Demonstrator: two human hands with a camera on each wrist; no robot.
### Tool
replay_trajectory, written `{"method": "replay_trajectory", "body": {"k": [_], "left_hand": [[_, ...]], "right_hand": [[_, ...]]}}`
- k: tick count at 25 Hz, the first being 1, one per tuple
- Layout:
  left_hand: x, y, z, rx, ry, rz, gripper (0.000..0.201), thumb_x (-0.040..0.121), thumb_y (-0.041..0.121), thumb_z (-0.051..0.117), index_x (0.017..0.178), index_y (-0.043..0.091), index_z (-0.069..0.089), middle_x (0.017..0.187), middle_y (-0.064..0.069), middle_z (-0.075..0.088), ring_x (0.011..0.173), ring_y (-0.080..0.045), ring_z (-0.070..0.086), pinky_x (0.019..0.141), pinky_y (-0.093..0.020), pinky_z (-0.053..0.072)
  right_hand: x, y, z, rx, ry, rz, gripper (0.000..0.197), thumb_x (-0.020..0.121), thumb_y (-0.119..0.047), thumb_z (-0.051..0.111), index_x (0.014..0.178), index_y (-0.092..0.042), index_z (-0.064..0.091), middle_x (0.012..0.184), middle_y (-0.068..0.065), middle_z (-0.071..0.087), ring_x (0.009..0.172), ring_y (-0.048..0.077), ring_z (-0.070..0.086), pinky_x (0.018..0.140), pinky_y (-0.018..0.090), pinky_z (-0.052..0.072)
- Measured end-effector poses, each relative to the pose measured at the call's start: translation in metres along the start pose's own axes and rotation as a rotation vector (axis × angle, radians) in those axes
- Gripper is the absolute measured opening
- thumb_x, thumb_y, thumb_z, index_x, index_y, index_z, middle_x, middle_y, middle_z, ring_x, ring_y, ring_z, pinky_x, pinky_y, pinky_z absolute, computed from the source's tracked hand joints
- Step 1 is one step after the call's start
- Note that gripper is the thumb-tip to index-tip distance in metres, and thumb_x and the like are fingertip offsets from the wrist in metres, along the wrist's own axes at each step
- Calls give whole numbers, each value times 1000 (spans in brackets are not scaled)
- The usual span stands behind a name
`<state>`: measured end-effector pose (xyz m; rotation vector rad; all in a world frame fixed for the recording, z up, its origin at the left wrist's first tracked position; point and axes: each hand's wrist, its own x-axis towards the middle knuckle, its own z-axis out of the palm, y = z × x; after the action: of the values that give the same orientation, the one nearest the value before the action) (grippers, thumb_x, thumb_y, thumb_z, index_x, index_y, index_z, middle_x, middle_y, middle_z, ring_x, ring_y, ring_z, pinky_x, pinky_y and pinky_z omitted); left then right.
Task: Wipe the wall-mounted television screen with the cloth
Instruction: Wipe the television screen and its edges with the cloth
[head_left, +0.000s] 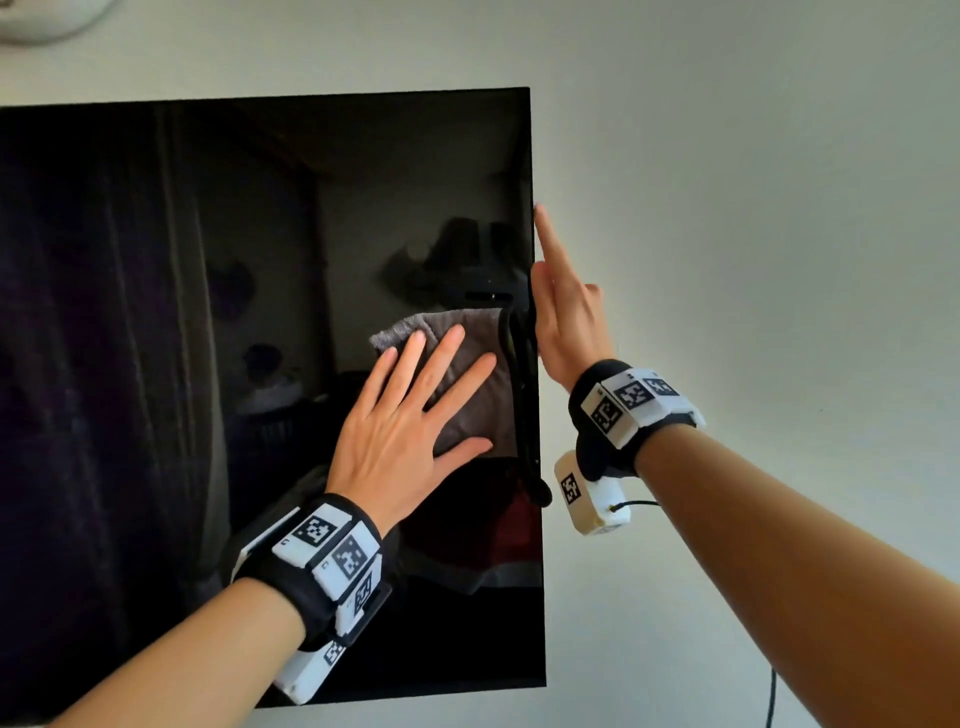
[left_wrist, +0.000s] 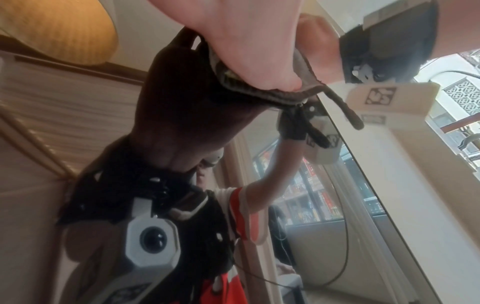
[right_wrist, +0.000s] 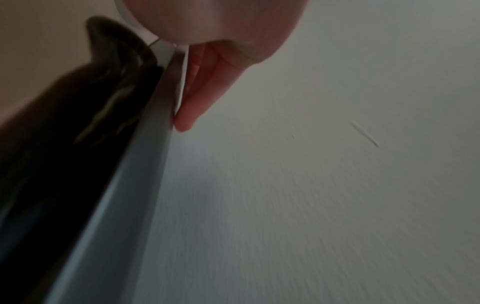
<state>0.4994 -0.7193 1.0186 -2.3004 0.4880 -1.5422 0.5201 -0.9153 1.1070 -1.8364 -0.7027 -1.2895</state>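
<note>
Pressing flat with spread, straight fingers, our left hand (head_left: 410, 415) held the grey cloth (head_left: 467, 364) against the television screen (head_left: 208, 364), close to its right edge and about halfway up. A black strap or loop on the cloth (head_left: 524, 415) hung down along that edge. Just beside it, our right hand (head_left: 566, 317) steadied the set from the side, fingers straight and laid along the bezel (right_wrist: 155, 144); the right wrist view showed one fingertip (right_wrist: 184, 123) touching the rim where it met the white wall (head_left: 753, 208), and the hand held nothing.

We judged the wiping to be underway. The cloth sat at the right margin, so this strip was being covered. How much glass was already clean we could not tell: the dark panel threw back the room, and no streaks or dust showed clearly on it. The broad area to the left, the top corner (head_left: 519, 104) and the bottom band may all have been waiting
</note>
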Motion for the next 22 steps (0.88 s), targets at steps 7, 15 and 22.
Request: {"method": "replay_trajectory", "body": {"k": [7,15,22], "left_hand": [[48,-29,-20,-16,49,-56,75,95,70,31,159,32,19,167,-5,17,151,-33,22,123,-44,16],[85,-50,-31,37,97,-36,77,95,73,27,159,32,17,167,-6,16,151,-34,23,124,-45,15],[123,-66,-42,71,117,1,77,94,75,22,159,34,15,167,-5,16,151,-34,22,124,-47,18]], "right_hand": [[15,3,-1,5,-27,-49,52,104,-15,32,153,-22,17,48,-1,44,41,13,46,48,9,35],[15,3,1,28,-27,-34,54,103,-14,33,152,-27,16,47,-4,42,38,14,43,46,8,34],[14,3,-2,93,-65,-15,52,104,-13,34,151,-29,20,43,-5,42,44,15,45,46,11,33]]}}
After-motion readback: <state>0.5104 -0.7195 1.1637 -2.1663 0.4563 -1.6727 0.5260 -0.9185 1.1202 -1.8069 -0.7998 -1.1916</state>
